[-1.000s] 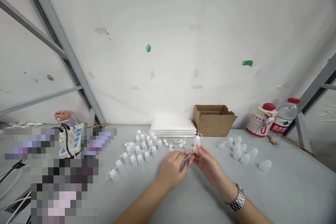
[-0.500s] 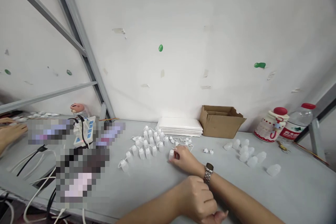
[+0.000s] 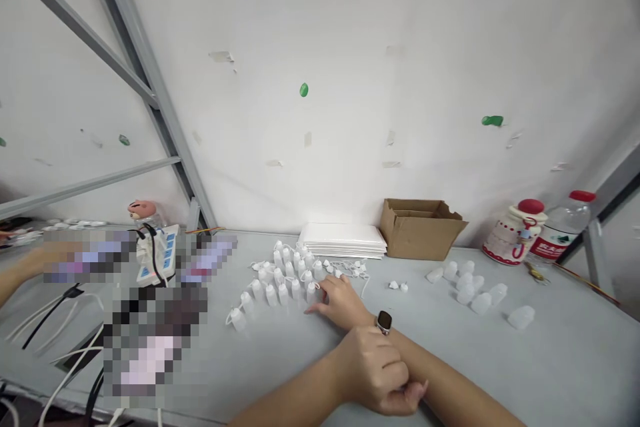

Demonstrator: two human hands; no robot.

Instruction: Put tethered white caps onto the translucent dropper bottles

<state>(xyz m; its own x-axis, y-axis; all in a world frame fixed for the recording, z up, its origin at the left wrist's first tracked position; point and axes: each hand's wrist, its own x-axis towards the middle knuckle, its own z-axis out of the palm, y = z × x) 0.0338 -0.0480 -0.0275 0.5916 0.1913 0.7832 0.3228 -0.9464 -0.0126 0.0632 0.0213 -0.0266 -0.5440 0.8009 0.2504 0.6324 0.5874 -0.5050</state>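
Right hand (image 3: 343, 302) has thumb and fingers parted beside an upright white bottle (image 3: 311, 293); left hand (image 3: 377, 369) is curled, whether around anything I cannot tell.

White bottles (image 3: 283, 293), grey tabletop (image 3: 280, 353), brown carton (image 3: 417, 237), red-patterned cream jar (image 3: 506, 233)

Diffuse light from an unseen source brightens the pale wall (image 3: 350, 100), fading toward the corners, darkest at upper right. Shadows on the tabletop (image 3: 250, 360) are faint. Wide-angle distortion stretches the edges; coarse pixelation hides patches at left.
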